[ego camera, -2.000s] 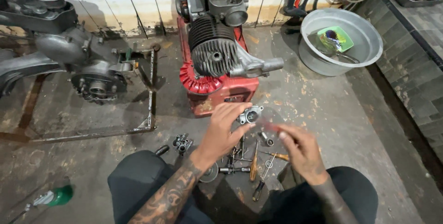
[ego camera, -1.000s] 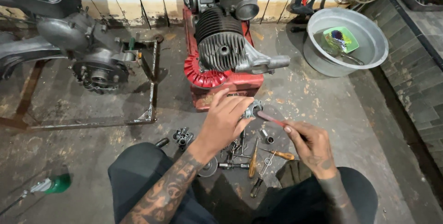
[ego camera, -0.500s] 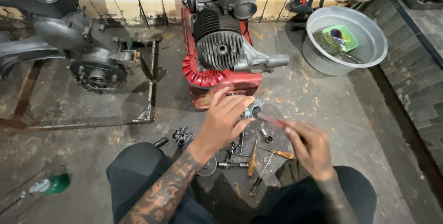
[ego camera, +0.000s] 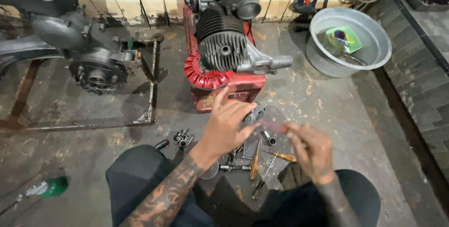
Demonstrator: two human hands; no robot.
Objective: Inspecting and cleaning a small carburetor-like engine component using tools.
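My left hand (ego camera: pixel 227 126) holds a small grey metal engine part (ego camera: pixel 255 113) at chest height above the floor, fingers wrapped around it. My right hand (ego camera: pixel 311 150) grips a thin red-handled tool (ego camera: pixel 272 125) whose tip points into that part. Both hands hover just in front of a red engine with a finned grey cylinder (ego camera: pixel 222 49). Under my hands, loose sockets, screwdrivers and small tools (ego camera: pixel 255 161) lie scattered on the concrete between my knees.
A grey basin (ego camera: pixel 369 56) with water and a green dish stands at the back right. A dismantled grey engine on a rusty metal frame (ego camera: pixel 93 68) fills the left. A green bottle (ego camera: pixel 54 187) lies at the lower left. A tiled ledge runs along the right.
The view has shifted slightly. Both hands stayed together at the small part, with the right hand's red tool still working at it; the hands sit a little lower in view.
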